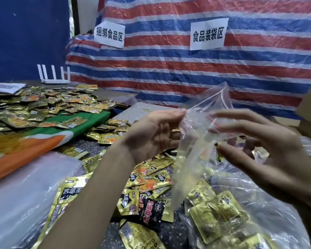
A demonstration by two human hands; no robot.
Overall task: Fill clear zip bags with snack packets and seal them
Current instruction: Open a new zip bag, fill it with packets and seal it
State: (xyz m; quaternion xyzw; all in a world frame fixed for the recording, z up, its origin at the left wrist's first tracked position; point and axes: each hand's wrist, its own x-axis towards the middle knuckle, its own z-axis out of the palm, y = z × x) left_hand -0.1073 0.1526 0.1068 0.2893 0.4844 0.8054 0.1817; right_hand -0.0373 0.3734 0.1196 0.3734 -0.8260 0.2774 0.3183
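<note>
Bag of clear, crinkly film with a red zip: left hand pinches its rim; right hand blurred, grip unclear.

a makeshift food-packing workshop: striped tarp walls, paper zone signs, heaped snack packets.

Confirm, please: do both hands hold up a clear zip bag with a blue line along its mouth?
Not quite: the head view shows the line along the mouth is red, not blue. Otherwise yes: the left hand and right hand hold up the clear zip bag.
</note>
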